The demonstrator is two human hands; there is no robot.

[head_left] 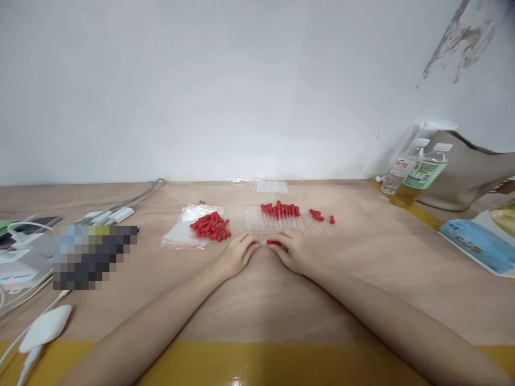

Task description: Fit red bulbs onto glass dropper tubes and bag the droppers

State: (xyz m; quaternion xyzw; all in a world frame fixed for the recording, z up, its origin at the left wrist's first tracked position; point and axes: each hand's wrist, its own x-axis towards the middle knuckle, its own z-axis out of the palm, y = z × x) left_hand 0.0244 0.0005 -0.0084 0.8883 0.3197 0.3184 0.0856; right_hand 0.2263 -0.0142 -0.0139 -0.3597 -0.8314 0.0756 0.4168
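My left hand (240, 254) and my right hand (293, 252) face each other low over the table. A clear thin dropper tube (262, 243) runs between them, pinched at its left part by my left fingers. On its right end is a red rubber bulb (273, 243), which my right fingers grip. Just behind my hands lies a row of clear droppers with red bulbs (280, 209). Bare clear tubes (315, 221) lie to their right. Left of my hands, a heap of loose red bulbs (211, 225) rests partly on flat plastic zip bags (182, 231).
A few stray red bulbs (317, 215) lie right of the row. A small clear bag (271, 186) is near the wall. Two bottles (418, 174), a grey bag (454, 177) and a blue tissue pack (477, 244) stand or lie right. Chargers and cables (46, 327) crowd the left.
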